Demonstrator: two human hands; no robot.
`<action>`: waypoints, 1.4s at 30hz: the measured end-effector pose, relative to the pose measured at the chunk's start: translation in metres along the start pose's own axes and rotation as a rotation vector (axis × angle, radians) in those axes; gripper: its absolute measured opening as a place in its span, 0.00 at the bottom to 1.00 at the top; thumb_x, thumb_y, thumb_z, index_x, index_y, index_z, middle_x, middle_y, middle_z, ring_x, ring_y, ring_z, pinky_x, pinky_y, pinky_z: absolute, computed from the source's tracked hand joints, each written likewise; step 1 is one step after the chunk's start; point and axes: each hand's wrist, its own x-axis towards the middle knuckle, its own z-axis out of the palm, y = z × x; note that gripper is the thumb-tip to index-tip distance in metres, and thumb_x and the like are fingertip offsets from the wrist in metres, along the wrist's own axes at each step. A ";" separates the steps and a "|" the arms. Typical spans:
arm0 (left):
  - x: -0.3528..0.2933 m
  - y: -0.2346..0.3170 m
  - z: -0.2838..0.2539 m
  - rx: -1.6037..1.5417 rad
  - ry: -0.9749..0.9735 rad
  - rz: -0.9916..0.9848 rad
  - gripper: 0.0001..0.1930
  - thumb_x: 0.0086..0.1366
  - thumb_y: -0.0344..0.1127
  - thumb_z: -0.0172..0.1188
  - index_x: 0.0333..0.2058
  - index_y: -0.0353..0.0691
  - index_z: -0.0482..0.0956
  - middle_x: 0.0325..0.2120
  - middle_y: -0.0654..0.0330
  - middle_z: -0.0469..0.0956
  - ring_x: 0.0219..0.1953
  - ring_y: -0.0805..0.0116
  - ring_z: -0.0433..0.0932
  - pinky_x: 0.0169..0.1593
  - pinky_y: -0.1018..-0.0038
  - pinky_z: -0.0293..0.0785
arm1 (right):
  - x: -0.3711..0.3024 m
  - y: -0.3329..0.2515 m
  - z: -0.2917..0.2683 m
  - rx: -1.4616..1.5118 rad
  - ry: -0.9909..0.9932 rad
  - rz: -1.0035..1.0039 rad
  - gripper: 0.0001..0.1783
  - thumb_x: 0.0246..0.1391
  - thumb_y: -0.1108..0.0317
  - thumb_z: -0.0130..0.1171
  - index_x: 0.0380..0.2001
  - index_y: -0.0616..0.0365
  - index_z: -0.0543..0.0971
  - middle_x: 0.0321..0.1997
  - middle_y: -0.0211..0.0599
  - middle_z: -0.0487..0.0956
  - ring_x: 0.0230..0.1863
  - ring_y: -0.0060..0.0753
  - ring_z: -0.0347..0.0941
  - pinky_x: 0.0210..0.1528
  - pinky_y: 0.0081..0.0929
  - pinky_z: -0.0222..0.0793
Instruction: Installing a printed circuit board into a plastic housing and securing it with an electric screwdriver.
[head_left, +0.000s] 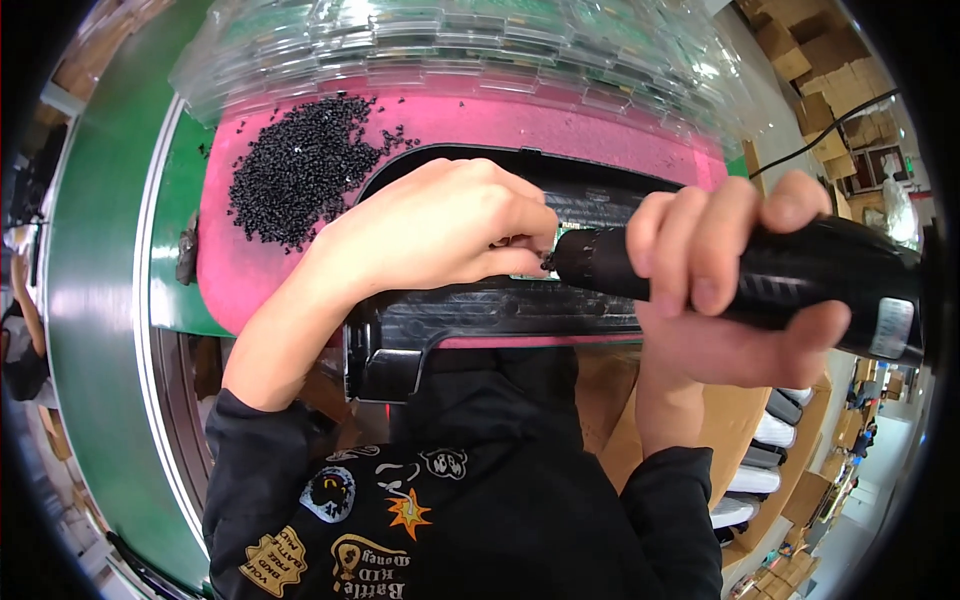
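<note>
My right hand (735,270) is wrapped round the body of a black electric screwdriver (610,262), which lies nearly level and points left. At its tip, the thumb and fingers of my left hand (455,220) are pinched together on a small black screw (547,263). Both hands are over a long black plastic housing (500,312), with a bit of green circuit board (566,229) showing inside it behind the screwdriver's nose. My left hand hides much of the housing's left part. A heap of small black screws (300,170) lies beyond my left forearm.
The housing rests on a pink mat (235,280) on a green bench (100,260). Stacked clear plastic trays (460,60) stand along the far side. A black cable (825,130) hangs at the right. Below it, a cardboard box (775,480) holds grey and white parts.
</note>
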 end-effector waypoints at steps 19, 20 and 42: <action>0.010 0.005 0.002 -0.011 0.146 -0.030 0.06 0.59 0.27 0.64 0.35 0.33 0.80 0.32 0.57 0.80 0.37 0.59 0.79 0.42 0.68 0.75 | -0.022 -0.030 -0.039 -0.275 0.263 0.139 0.26 0.59 0.44 0.52 0.45 0.56 0.67 0.17 0.28 0.67 0.13 0.22 0.61 0.21 0.25 0.60; 0.010 0.005 0.002 0.002 0.126 -0.019 0.06 0.59 0.27 0.64 0.34 0.33 0.80 0.32 0.57 0.80 0.37 0.59 0.78 0.42 0.67 0.75 | -0.023 -0.031 -0.040 -0.274 0.265 0.138 0.26 0.59 0.44 0.52 0.45 0.56 0.67 0.17 0.28 0.67 0.13 0.22 0.61 0.21 0.25 0.60; 0.007 0.005 -0.008 0.388 0.242 -0.314 0.11 0.59 0.30 0.63 0.39 0.34 0.77 0.36 0.49 0.77 0.43 0.48 0.76 0.47 0.60 0.72 | -0.020 -0.024 -0.042 -0.239 0.288 0.219 0.23 0.55 0.54 0.63 0.40 0.61 0.68 0.16 0.29 0.66 0.13 0.19 0.59 0.16 0.20 0.58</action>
